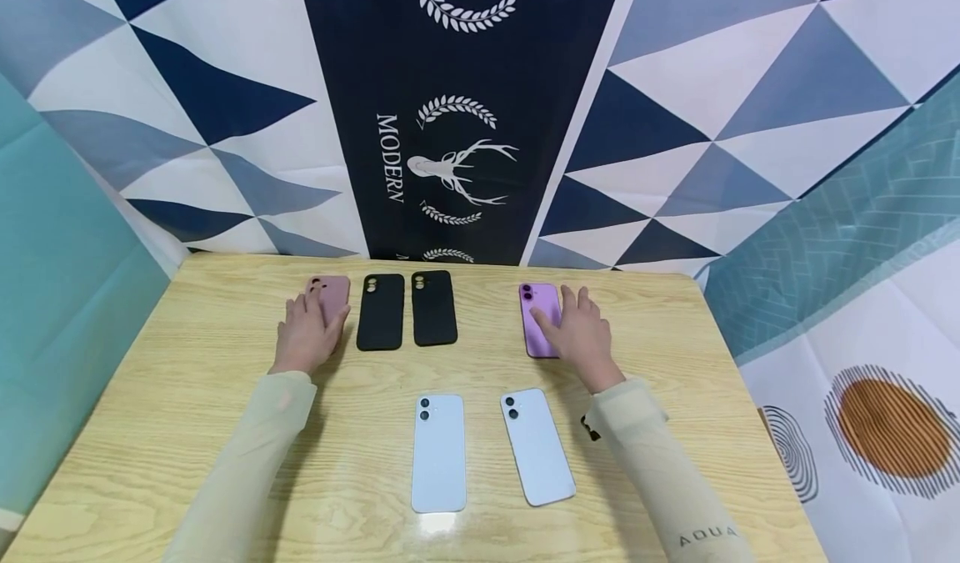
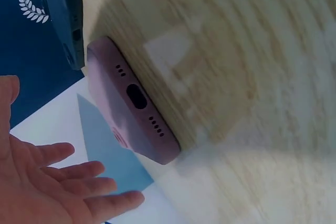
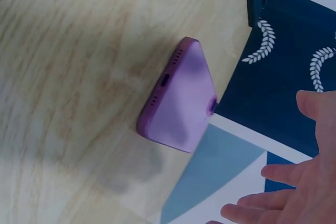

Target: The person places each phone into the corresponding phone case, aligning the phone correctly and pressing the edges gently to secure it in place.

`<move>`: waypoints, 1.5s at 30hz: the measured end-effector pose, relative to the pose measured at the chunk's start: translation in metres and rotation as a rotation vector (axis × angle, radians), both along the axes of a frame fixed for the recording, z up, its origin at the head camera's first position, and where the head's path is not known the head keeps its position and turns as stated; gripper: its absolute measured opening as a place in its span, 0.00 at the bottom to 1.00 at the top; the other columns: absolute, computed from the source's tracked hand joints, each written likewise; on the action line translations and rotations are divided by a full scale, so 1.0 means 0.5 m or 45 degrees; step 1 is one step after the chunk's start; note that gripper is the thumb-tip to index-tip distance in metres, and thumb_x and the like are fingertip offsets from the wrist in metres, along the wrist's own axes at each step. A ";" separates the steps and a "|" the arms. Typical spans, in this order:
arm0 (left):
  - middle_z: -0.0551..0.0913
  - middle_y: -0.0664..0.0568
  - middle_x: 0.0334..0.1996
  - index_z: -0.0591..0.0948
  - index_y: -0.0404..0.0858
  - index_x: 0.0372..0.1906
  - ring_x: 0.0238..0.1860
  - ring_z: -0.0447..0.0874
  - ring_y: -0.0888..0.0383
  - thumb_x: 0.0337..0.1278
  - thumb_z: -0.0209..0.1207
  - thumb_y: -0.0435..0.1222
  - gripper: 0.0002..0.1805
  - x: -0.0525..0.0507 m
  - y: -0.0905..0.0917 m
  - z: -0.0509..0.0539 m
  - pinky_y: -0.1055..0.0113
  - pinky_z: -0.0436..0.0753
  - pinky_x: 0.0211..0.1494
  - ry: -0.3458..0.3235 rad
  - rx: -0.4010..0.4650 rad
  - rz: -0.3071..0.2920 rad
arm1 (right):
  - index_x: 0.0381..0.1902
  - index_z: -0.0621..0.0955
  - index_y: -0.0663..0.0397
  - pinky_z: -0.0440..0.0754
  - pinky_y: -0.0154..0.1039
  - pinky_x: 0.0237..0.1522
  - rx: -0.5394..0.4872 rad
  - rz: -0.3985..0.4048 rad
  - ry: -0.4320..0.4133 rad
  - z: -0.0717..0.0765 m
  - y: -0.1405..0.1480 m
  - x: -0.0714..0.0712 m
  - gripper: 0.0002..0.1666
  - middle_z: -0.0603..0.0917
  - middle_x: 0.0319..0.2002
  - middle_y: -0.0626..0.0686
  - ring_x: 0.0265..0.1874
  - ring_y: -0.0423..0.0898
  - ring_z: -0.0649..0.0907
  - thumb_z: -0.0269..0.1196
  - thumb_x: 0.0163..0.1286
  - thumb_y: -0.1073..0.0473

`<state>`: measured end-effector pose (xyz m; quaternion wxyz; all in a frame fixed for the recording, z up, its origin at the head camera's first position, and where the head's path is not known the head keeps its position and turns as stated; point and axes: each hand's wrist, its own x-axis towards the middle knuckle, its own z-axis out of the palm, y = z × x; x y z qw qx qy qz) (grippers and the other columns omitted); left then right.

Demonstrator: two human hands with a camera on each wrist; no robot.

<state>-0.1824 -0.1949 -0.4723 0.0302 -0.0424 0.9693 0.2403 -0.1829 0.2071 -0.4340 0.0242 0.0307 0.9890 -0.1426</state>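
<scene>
My left hand (image 1: 303, 334) hovers over a pink phone case (image 1: 335, 294) at the back left of the table. In the left wrist view the fingers are spread, apart from the case (image 2: 123, 103), whose port cutout faces the camera. At the right, my other hand (image 1: 587, 335) is held over the right side of a purple phone (image 1: 537, 323), which lies back up. The right wrist view shows relaxed fingers clear of that phone (image 3: 181, 95). Neither hand holds anything.
Two black phone cases (image 1: 381, 317) (image 1: 434, 313) lie side by side next to the pink one. Nearer the front are two white phones (image 1: 438, 463) (image 1: 538, 454), the right one slanted. The wooden table (image 1: 187, 429) ends at a patterned cloth backdrop (image 1: 465, 62).
</scene>
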 end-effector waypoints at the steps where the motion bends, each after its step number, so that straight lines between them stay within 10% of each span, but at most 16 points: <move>1: 0.51 0.24 0.67 0.47 0.28 0.71 0.68 0.48 0.28 0.68 0.37 0.58 0.43 -0.001 -0.001 -0.002 0.30 0.57 0.63 0.008 -0.002 -0.001 | 0.70 0.57 0.61 0.67 0.67 0.57 0.003 -0.002 0.003 -0.002 0.000 -0.001 0.49 0.54 0.69 0.72 0.64 0.71 0.62 0.46 0.66 0.30; 35: 0.59 0.21 0.61 0.50 0.21 0.68 0.61 0.58 0.28 0.67 0.43 0.51 0.42 -0.009 -0.015 -0.032 0.34 0.65 0.59 -0.132 -0.015 0.098 | 0.66 0.57 0.75 0.75 0.60 0.54 -0.094 -0.147 -0.222 -0.050 0.006 -0.031 0.54 0.67 0.59 0.74 0.57 0.67 0.71 0.50 0.65 0.31; 45: 0.64 0.21 0.56 0.53 0.19 0.66 0.56 0.62 0.29 0.63 0.50 0.50 0.43 -0.011 -0.019 -0.035 0.36 0.68 0.55 -0.103 -0.026 0.104 | 0.51 0.72 0.74 0.79 0.50 0.39 -0.107 -0.212 -0.292 -0.066 0.005 -0.039 0.47 0.74 0.45 0.67 0.44 0.57 0.74 0.51 0.63 0.30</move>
